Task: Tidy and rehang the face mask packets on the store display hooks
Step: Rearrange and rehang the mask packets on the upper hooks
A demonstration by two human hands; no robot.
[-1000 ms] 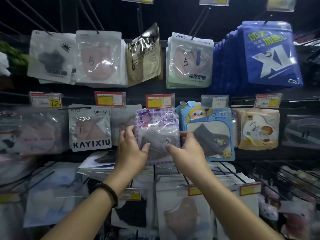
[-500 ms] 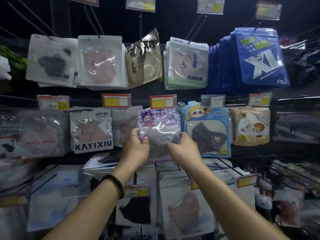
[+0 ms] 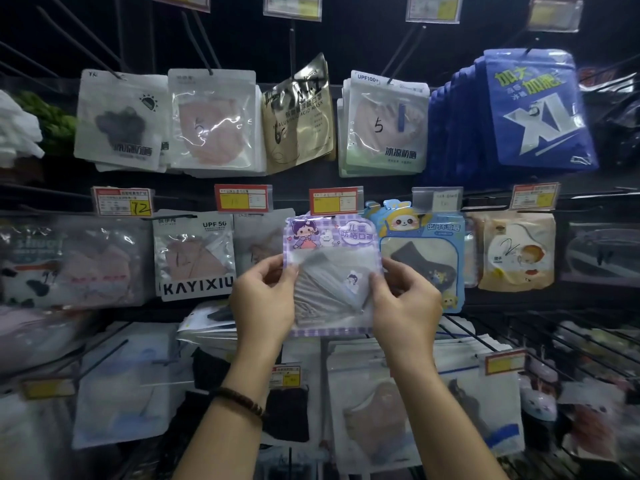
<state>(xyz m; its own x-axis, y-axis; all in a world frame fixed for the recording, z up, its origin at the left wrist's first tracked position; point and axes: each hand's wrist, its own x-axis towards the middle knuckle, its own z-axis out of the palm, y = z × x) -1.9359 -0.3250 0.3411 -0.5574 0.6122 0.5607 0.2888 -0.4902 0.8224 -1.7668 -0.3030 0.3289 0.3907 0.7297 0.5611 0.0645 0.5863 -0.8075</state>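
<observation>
A purple checked children's mask packet (image 3: 331, 271) with a cartoon girl on top hangs in the middle row, just under a red and yellow price tag (image 3: 334, 201). My left hand (image 3: 261, 299) pinches its left edge, thumb on the front. My right hand (image 3: 405, 303) pinches its right edge the same way. The packet's top sits at the hook behind the price tag; the hook itself is hidden. A grey mask shows through the packet's clear window.
A blue panda packet stack (image 3: 422, 254) hangs right beside it, a KAYIXIU packet (image 3: 195, 258) to the left. Above hang white, gold (image 3: 298, 116) and blue XL packets (image 3: 533, 109). Bare black hooks (image 3: 540, 344) stick out at lower right. More packets hang below.
Both hands have shifted slightly up and apart on the purple packet, now pinching its side edges. The packet now hangs flatter and more squarely under its price tag.
</observation>
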